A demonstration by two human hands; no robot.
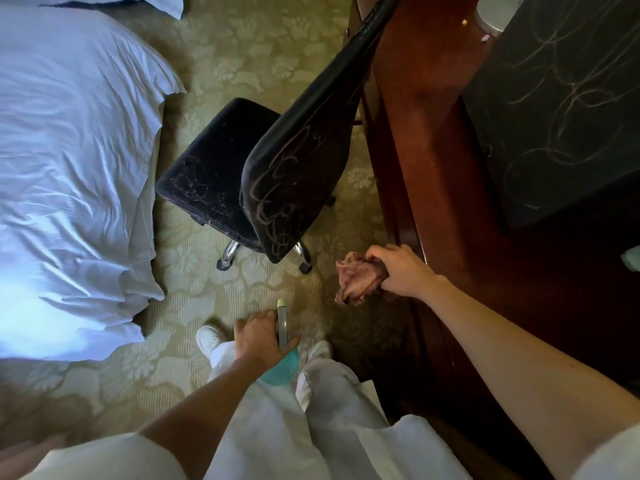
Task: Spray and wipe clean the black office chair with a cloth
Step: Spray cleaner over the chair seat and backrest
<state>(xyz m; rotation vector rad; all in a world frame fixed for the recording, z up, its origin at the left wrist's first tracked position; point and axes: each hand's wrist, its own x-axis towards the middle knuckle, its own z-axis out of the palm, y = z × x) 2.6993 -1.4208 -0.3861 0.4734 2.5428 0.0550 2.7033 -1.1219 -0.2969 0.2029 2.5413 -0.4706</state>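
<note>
On patterned carpet (249,57), blk chair (298,157), bed (69,150), wood desk (426,116)

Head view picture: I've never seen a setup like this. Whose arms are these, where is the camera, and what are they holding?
There is no machine here. A person wears one wide-angle camera on the head, looking down, so you see their own arms, white trousers and shoes. The left hand holds a spray bottle. The right hand grips a crumpled pinkish cloth. Ahead, on the patterned carpet, stands the black office chair, its seat and back marked with pale scribbles. A bed with white sheets lies to the left and a dark wooden desk to the right. Neither hand touches the chair yet.
</note>
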